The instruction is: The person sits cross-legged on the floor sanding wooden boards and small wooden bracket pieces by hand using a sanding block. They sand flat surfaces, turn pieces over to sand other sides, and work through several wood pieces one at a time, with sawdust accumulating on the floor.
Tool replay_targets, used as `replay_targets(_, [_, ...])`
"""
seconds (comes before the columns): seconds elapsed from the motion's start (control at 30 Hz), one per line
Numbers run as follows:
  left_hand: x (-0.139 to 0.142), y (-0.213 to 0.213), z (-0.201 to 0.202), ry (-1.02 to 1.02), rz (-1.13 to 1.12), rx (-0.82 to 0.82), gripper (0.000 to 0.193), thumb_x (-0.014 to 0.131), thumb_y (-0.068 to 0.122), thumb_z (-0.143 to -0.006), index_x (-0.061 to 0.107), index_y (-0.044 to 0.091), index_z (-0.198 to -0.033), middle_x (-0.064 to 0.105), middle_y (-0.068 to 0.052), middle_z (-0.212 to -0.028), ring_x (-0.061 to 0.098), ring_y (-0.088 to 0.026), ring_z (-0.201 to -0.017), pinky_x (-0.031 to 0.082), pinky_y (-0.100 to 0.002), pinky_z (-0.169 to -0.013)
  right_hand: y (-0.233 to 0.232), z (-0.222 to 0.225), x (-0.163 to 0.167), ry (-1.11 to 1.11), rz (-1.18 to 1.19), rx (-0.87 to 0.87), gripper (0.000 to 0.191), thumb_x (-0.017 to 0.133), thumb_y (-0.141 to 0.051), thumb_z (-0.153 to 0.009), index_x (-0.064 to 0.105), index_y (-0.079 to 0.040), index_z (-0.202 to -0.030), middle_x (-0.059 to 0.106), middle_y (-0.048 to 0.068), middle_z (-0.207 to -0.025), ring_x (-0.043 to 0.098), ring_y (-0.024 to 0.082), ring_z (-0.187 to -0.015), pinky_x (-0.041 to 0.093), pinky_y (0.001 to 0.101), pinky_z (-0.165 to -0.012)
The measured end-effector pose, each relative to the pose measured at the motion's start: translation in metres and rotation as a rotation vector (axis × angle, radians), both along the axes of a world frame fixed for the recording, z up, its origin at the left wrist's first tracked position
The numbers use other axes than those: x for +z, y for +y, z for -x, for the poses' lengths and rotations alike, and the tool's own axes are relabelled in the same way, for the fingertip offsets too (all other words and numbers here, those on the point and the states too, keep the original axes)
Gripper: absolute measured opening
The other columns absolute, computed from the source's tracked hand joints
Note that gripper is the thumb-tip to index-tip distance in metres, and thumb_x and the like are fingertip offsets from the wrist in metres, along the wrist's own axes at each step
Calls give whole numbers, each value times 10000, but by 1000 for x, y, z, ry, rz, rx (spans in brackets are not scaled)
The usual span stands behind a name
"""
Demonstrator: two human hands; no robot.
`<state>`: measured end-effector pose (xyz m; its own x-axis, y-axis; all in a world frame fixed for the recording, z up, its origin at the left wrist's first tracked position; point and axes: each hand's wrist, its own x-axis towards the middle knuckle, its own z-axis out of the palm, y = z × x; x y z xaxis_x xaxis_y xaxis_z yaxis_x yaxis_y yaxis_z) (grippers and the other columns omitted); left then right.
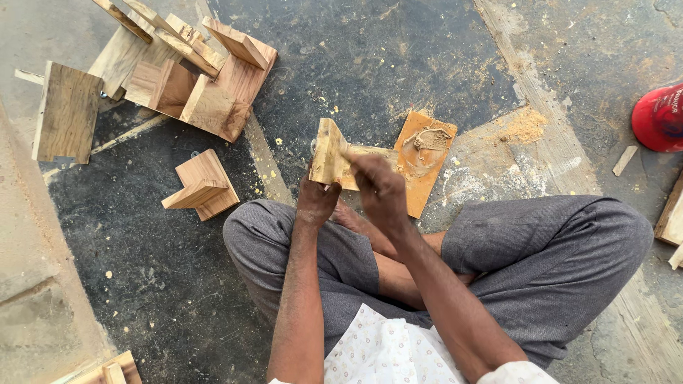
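I sit cross-legged on a concrete floor. My left hand (315,198) grips the lower edge of a pale L-shaped wooden piece (329,151) and holds it upright in front of my legs. My right hand (377,186) presses against the piece's right side; whether it holds sandpaper or a small tool is hidden by the fingers. Just behind lies a flat orange-brown board (427,160) smeared with a pale patch of glue or filler.
A pile of similar wooden pieces (188,71) sits at the upper left, one more L-shaped piece (201,185) closer to my left knee. Sawdust (525,126) is scattered at right. A red cap (658,117) lies at the right edge.
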<state>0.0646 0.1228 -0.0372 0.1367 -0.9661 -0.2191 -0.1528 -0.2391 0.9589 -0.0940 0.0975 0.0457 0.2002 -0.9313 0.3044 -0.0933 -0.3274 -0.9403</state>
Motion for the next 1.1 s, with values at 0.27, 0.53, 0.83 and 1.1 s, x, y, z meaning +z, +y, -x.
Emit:
replay_targets(0.27, [9,0,-5,-218,182,1,242,652,-8,-866,672,-46,-1104,769,-185,-1004,755,-256,-910,597,-367,-732,7,-6,4,11,-53,176,335,672,21,-995,708,-74,-1314,755,61,-1002,693,149,-995,588,265,-819])
replay_targets(0.53, [-4,-3,-4,-169,111,-23,385,620,85,-860,641,-38,-1225,756,-159,-1070,761,-232,-948,628,-343,-839,-35,47,62,159,-363,110,298,662,-60,-987,698,-98,-1280,792,85,-1086,750,150,-926,627,260,-811])
replay_targets(0.83, [8,-8,13,-237,-59,-2,603,610,122,-834,480,28,-1415,717,-189,-1111,755,-307,-990,635,-415,-897,-78,30,141,1148,-25,473,432,629,-85,-972,716,-303,-1335,782,67,-941,688,194,-890,568,388,-770])
replay_targets(1.1, [19,-14,22,-246,113,-47,940,595,55,-798,220,262,-1635,637,-175,-1366,680,-369,-1181,575,-455,-1023,-70,-1,165,1356,272,579,336,615,-111,-934,766,-297,-1169,773,-39,-927,631,186,-973,420,420,-938])
